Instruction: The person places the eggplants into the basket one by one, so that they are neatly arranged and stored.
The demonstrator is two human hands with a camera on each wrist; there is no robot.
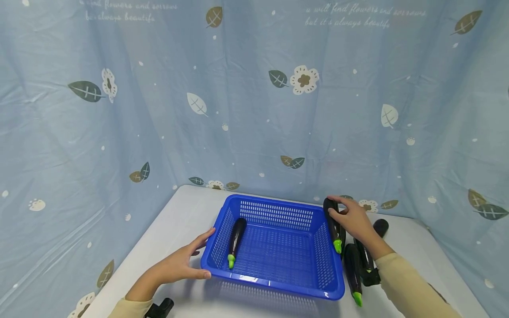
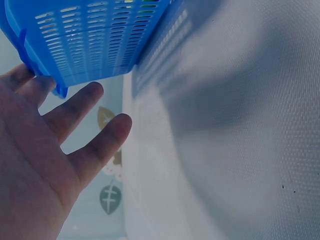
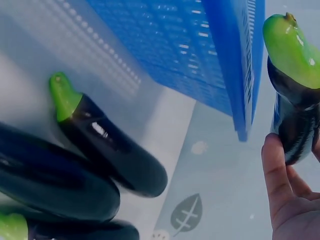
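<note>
A blue plastic basket (image 1: 278, 286) stands on the white table, one eggplant (image 1: 237, 236) lying inside along its left wall. My left hand (image 1: 184, 263) is at the basket's left rim, fingers spread and fairly straight. In the left wrist view, the fingertips (image 2: 42, 86) meet the rim while two other fingers stand apart from it. My right hand (image 1: 354, 219) grips a dark eggplant (image 3: 295, 122) by its body, green stem end toward me, above the basket's right rim. Several more eggplants (image 3: 112, 145) lie on the table right of the basket.
A blue curtain (image 1: 254, 110) with leaf and flower prints hangs behind and beside the table (image 1: 191, 210). Black wrist gear (image 1: 160, 308) shows by the left sleeve, and another black piece (image 1: 370, 277) by the right wrist.
</note>
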